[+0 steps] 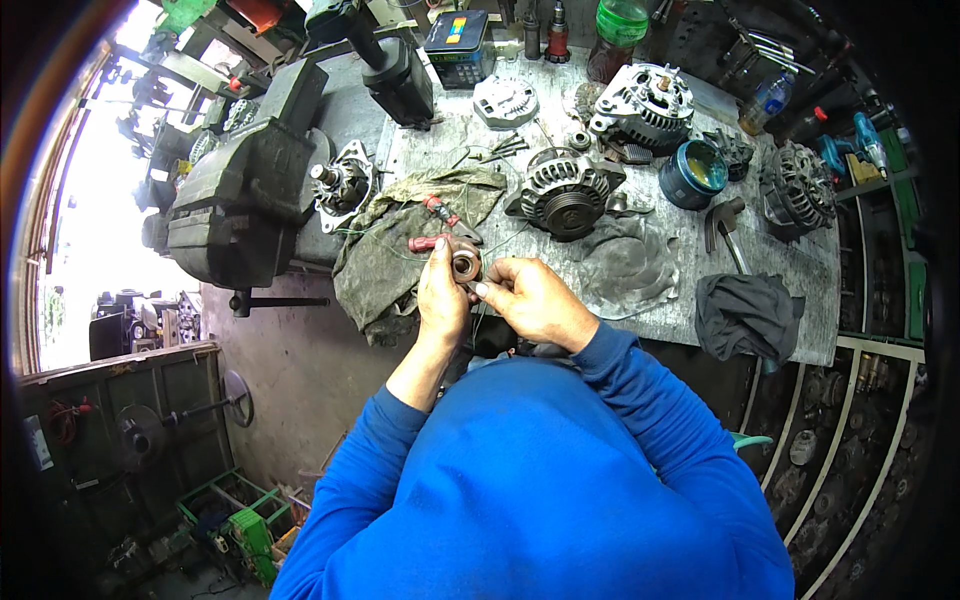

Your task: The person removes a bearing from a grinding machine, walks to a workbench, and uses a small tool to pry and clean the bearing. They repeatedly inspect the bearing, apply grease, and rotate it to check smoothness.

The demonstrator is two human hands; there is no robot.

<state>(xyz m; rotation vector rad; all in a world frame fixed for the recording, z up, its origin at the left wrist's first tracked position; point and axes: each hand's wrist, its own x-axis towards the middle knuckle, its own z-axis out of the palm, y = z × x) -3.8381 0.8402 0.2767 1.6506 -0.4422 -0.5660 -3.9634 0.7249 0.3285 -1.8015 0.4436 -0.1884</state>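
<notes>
Above the bench's near edge, my left hand (441, 300) grips a small ring-shaped metal part (465, 265), its round hole facing up. My right hand (536, 302) has its thumb and fingers pinched at the ring's lower right edge; its fingertips partly cover that spot. Just beyond lie red-handled tools (425, 243) with thin wires, on a dirty grey-green rag (380, 262). An alternator (566, 194) with a ribbed pulley stands beyond my right hand.
On the bench (640, 225) are another alternator (645, 105), a pale round housing (505, 102), a blue tub of grease (692, 174), a hammer (728, 232) and a dark cloth (748, 317). A large vise (240, 200) stands at left. Part-filled shelves (850, 440) line the right.
</notes>
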